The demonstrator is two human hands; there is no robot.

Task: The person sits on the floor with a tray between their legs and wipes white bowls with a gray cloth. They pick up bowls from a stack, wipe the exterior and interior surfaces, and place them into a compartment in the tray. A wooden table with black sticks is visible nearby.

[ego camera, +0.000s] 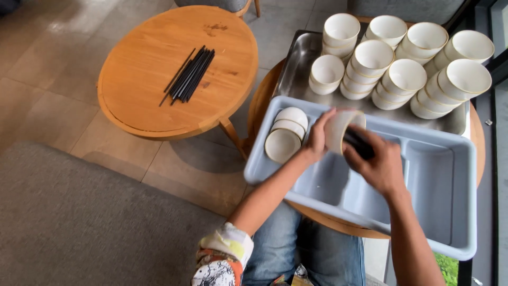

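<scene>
Bowl (338, 128): white, gold-rimmed, tipped on its side above the grey plastic bin (439, 212), pinched at the rim in the left hand (317, 139).
Left grip: narrow, fingers closed on the bowl's edge.
Right grip: right hand (377, 161) closed round a dark cloth or sponge (359, 143), pressed at the bowl's mouth; exact kind unclear.
Slip risk: likely if the rim pinch loosens under the push; drop onto bin floor, possible chip.
Bin bowls (286, 132): three nested in the left corner, near enough for a knock.
Bin balance: overhanging the tabletop (262, 103) edge, tipping possible.
Stacked bowls (407, 69): leaning on steel tray (296, 63), toppling if jolted.
</scene>
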